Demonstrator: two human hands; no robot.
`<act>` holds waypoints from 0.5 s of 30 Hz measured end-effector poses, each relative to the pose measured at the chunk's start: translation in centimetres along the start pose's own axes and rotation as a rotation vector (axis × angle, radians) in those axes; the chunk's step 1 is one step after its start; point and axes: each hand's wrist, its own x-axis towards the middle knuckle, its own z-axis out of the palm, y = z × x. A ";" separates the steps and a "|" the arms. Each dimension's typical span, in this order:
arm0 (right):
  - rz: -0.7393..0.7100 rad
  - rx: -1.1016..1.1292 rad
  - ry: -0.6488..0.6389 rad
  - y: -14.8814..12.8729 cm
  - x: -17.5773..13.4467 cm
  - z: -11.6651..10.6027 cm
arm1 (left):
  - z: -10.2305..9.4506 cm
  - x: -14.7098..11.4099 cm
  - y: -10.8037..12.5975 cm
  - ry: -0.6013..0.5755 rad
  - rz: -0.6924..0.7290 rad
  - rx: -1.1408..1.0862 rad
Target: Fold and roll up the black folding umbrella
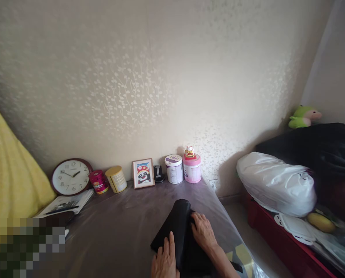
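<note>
A black folded item [174,222], soft-looking like cloth or a bag, lies near the front of the covered table. My left hand [164,259] rests on its left part with the fingers stretched out flat over the surface. On the other side, my right hand [203,231] has its fingers curled round a raised edge of the black item; the fingertips are partly hidden. A dark strip of the item shows beyond my right forearm. Its exact kind cannot be made out.
Along the wall, the table [114,227] bears a clock [72,177], several tins, a framed panda picture [143,173] and a lucky cat figure [190,152]. Papers [80,202] lie at left beside a yellow curtain [13,166]. Right, past a gap, a white bag [276,183] sits on a red chest [276,239].
</note>
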 end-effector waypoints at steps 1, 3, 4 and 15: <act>0.018 -0.022 -0.023 0.6 -0.7 -0.5 | -0.4 -0.2 0.0 0.001 -0.005 0.005; 0.085 -0.032 -0.022 1.8 -1.7 -1.3 | -0.8 -0.5 0.0 0.003 -0.009 0.023; 0.107 -0.018 -0.017 2.3 -1.9 -1.7 | -0.9 -0.6 -0.1 -0.003 -0.005 0.026; 0.203 0.374 0.006 4.5 -2.4 -3.5 | -1.3 0.1 -1.9 0.084 0.025 -0.453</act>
